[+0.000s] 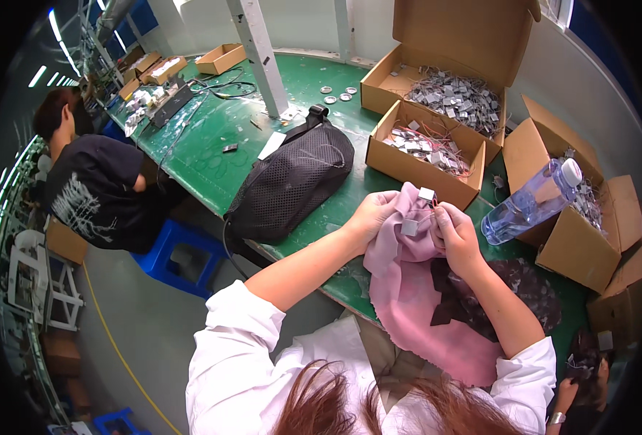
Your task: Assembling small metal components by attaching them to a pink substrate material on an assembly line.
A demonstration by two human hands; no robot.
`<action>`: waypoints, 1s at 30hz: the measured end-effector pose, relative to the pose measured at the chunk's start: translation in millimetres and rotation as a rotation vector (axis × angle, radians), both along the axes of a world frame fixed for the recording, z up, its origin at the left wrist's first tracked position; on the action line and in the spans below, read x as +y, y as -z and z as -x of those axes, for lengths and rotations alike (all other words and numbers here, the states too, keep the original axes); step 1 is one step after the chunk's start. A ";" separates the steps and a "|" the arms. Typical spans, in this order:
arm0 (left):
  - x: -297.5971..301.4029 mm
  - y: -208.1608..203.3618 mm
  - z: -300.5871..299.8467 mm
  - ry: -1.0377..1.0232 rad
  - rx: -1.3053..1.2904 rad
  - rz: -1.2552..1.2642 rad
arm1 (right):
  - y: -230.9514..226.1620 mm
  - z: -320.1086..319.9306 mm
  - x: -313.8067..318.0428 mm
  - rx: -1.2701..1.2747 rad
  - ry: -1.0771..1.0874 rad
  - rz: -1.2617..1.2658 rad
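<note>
Both hands are raised over the table's near edge at a pink cloth (406,297), which hangs down toward my lap. My left hand (376,217) grips a bunched fold of it near the top. My right hand (457,235) is closed in a pinch at the cloth's right side, beside thin reddish wires. Between the hands a small white-faced block (427,193) stands up at the wires. Below it, a small silver-grey square piece (409,228) lies against the cloth. What exactly my right fingertips press is partly hidden. A dark patterned cloth (506,290) lies under my right forearm.
An open carton (384,151) of small wired metal pieces stands just beyond my hands, a larger one (380,90) behind it. At right are a blue bottle (527,203) and another carton (578,250). A black mesh bag (292,181) lies left. Other people sit nearby.
</note>
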State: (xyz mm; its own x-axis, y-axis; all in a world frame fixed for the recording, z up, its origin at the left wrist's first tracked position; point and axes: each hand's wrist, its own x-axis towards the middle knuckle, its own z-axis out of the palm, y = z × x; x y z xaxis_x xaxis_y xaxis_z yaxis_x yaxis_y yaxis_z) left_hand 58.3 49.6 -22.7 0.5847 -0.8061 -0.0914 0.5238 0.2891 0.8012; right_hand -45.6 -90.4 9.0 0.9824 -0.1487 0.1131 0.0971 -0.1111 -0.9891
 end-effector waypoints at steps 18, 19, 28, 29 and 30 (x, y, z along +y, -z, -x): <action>7.1 -10.6 1.5 -0.002 0.220 0.100 | -35.8 3.8 -17.8 -0.059 -0.291 -0.421; 5.7 -11.4 2.9 0.000 0.224 0.103 | -40.9 3.6 -16.9 -0.049 -0.312 -0.471; 6.1 -37.6 11.3 0.144 -0.547 -0.211 | -36.1 -8.5 -17.0 0.295 -0.337 -0.108; 1.9 -31.5 7.5 0.217 -0.174 -0.189 | -37.0 -7.4 -17.2 0.332 -0.282 -0.007; 1.4 -24.6 10.4 0.148 -0.120 -0.176 | -33.6 -7.1 -17.9 0.336 -0.275 -0.006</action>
